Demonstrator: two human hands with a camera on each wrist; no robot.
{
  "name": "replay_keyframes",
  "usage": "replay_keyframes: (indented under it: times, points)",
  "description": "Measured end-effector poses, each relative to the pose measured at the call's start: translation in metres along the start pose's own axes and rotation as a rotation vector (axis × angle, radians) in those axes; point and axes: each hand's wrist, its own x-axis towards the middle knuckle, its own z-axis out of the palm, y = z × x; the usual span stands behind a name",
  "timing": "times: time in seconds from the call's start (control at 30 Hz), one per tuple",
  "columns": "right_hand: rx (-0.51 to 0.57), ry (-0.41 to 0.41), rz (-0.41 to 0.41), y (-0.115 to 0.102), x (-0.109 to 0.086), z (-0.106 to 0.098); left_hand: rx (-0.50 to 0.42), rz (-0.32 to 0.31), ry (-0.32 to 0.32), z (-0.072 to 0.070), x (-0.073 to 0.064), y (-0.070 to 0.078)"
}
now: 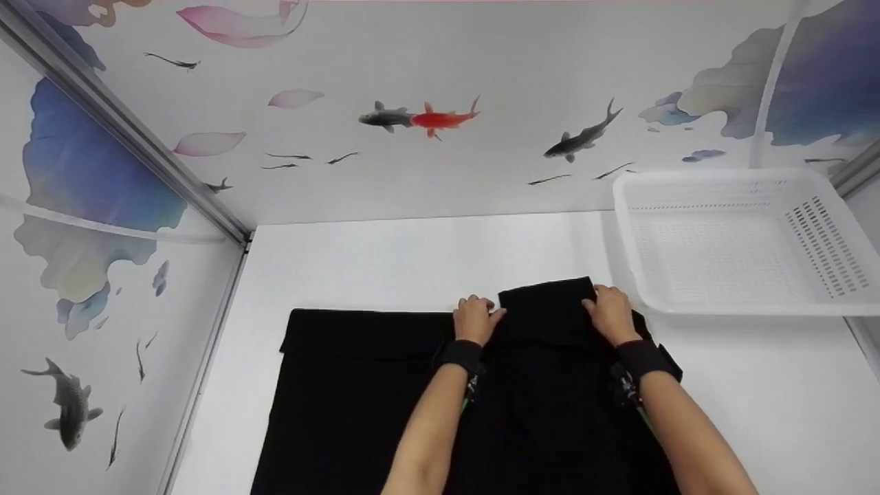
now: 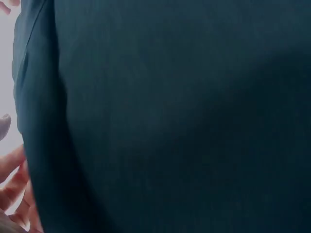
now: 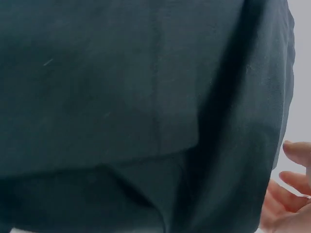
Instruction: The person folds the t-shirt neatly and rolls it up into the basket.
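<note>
The black cloth (image 1: 357,412) lies spread over the near part of the table (image 1: 426,261), and a raised flap (image 1: 546,309) at its far edge stands between 2 bare hands. The right grip (image 1: 613,313) seems to pinch the flap's right side, thumb over the face and fingers behind the edge. The left grip (image 1: 476,320) meets the left side with its thumb toward the flap, but whether it pinches or only touches, I cannot tell.

The step in hand looks like handling this flap, and it would go best with both sides held level and drawn lightly apart. The far edge slants, its right corner farther than its left, so easing that corner nearer should square it. Smooth the creases below before pressing anything down.

The head view alone shows the whole far edge and the white basket (image 1: 742,311) at the far right, but there the cloth reads as almost solid black. The right wrist view brings out a loose layer (image 3: 175,107) with 1 clear corner, a faint seam and a pale fleck (image 3: 48,62). The left wrist view shows mostly plain fabric, with fingers partly hidden behind its edge.
</note>
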Motion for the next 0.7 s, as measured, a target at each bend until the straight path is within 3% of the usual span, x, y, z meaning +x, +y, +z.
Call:
replay_keyframes:
  times: [0.17, 0.23, 0.3, 0.4, 0.5, 0.7]
  points:
    - [0.04, -0.027, 0.146, 0.002, 0.008, 0.003, -0.112, -0.183, 0.082, 0.023, 0.002, 0.023]
    - [0.069, -0.036, 0.182, 0.002, 0.008, 0.004, -0.136, -0.22, 0.111, 0.028, 0.0, 0.029]
    - [0.103, -0.036, 0.199, 0.001, 0.005, 0.004, -0.185, -0.217, 0.126, 0.027, -0.004, 0.032]
    - [0.172, 0.012, 0.151, 0.002, -0.002, 0.0, -0.297, -0.144, 0.133, 0.021, -0.006, 0.032]
    - [0.248, 0.115, 0.03, 0.002, -0.012, -0.005, -0.411, -0.031, 0.115, 0.011, -0.006, 0.029]
    - [0.278, 0.265, -0.217, 0.005, -0.061, -0.019, -0.555, 0.172, 0.025, -0.013, -0.03, 0.02]
